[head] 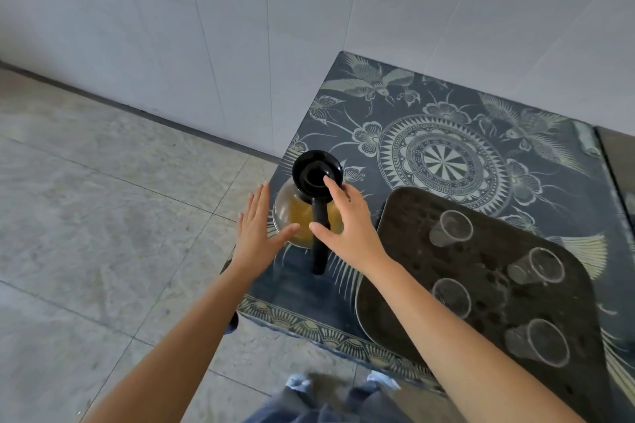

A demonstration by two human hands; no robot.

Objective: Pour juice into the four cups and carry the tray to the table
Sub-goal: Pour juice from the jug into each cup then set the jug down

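Observation:
A glass jug of orange juice with a black lid and a black handle stands near the left edge of a dark patterned table. My left hand hovers flat at the jug's left side, fingers straight. My right hand hangs over the jug's right side and handle, fingers spread, holding nothing. To the right lies a dark tray with several clear cups, all without juice, such as the far cup and the near cup.
A white tiled wall rises behind the table. Grey floor tiles spread to the left. The tray overhangs the table's near edge. My legs and shoes show at the bottom. A second surface adjoins the table at right.

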